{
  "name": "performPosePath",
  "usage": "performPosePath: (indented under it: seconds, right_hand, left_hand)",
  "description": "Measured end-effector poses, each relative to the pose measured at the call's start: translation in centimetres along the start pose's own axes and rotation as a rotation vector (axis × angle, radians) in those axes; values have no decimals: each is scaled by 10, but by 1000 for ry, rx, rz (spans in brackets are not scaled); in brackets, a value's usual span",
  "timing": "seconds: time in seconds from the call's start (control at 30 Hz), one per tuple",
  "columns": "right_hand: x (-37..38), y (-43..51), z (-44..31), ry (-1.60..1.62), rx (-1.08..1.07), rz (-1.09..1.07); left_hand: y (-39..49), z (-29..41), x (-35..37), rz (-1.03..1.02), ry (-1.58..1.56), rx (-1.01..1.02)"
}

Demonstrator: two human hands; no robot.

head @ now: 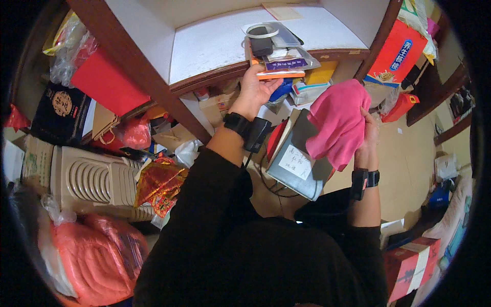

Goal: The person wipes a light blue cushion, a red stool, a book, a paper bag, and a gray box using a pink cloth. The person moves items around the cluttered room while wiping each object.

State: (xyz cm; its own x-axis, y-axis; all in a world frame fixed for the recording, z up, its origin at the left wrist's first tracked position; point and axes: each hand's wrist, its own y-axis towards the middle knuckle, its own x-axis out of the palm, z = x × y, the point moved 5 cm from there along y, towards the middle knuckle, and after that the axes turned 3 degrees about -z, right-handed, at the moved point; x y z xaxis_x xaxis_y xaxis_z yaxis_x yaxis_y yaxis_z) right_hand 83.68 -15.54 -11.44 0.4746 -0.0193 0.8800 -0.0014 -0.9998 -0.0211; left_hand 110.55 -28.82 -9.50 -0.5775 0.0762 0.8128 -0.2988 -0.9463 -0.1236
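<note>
My left hand (256,89) grips the near edge of an orange-edged book (284,75) at the shelf's front, thumb above and fingers below. On that book lie a clear plastic pouch (289,64), a dark flat case (261,44) and a white ring (262,30). My right hand (369,128) holds a crumpled pink cloth (339,119). Below the cloth, a dark-covered notebook (295,153) with a handwritten white label is tilted, with other books partly showing behind it. The cloth covers one corner; what supports the notebook is hidden.
A white shelf board (215,50) with a brown wooden edge spans ahead. Beige plastic stools (96,176) and a red plastic-wrapped bundle (96,261) stand left. At right are a red printed bag (399,53) and a red box (412,264). A black cable (274,188) hangs below the notebook.
</note>
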Motion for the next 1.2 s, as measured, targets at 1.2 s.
performPosePath:
  seconds: [1.2]
  right_hand:
    - [72, -54, 58, -62, 30, -57]
  left_hand:
    - [-206, 10, -76, -214, 64, 98]
